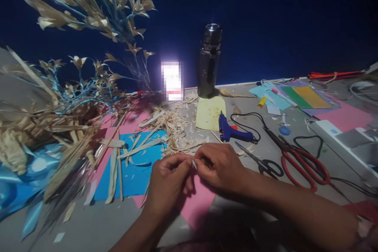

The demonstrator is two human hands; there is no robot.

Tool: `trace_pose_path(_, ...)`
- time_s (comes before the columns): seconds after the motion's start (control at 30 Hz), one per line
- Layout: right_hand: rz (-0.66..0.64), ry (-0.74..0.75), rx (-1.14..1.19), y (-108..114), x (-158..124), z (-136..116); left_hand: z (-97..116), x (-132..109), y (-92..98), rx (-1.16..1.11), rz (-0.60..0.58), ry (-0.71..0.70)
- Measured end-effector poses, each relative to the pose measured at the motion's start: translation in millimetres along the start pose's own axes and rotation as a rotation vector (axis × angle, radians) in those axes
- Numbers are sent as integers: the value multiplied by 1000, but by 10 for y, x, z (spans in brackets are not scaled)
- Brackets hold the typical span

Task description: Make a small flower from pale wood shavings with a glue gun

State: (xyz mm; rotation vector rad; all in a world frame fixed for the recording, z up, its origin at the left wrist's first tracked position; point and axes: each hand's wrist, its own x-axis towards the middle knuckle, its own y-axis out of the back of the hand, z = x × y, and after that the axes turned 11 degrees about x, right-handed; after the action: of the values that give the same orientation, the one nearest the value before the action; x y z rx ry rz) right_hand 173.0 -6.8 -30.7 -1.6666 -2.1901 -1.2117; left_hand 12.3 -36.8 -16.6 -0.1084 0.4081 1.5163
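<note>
Dark blue wall (280, 19), gray table (88, 228) full of bits and tools.
On the left I see tan dry flowers (78, 62) on blue stems, then a blue sheet (136, 183) with dry strips on it. Next comes the left hand (168, 177), its thumb and finger pinched on a small pale bit (194, 163). That bit is right between the two hands, above a pink sheet (197, 204); I can't tell what it is. Behind it are curly scraps (177, 126), and a dark bottle (208, 67) stands by a yellow sheet (208, 112). The right hand (220, 167) has curled fingers, and its tips pinch the same bit. Further right I see a blue glue gun (228, 130), black scissors (268, 165) and big red-handled scissors (304, 161).
</note>
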Motion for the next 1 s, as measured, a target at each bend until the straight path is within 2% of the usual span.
trace_pose_path(0.1,-11,-63,29,13,9,-5,-8,9,-10,-68,-9,22)
trace_pose_path(0.23,-29,-132,54,32,21,-5,-52,-5,-24,-15,56,-41)
trace_pose_path(0.47,18,-57,-3,17,13,-2,-58,-65,-49,202,212,-394)
trace_pose_path(0.53,49,-38,-13,0,1,3,-44,-72,-62,194,216,-443)
trace_pose_path(0.67,84,-35,-1,-18,-15,11,-36,-72,-86,71,158,-353)
trace_pose_path(0.9,93,-156,102,-13,10,1,-18,-49,-66,-122,-14,-61)
trace_pose_path(1.0,88,-135,108,-21,8,9,-11,-34,-49,-143,-38,-19)
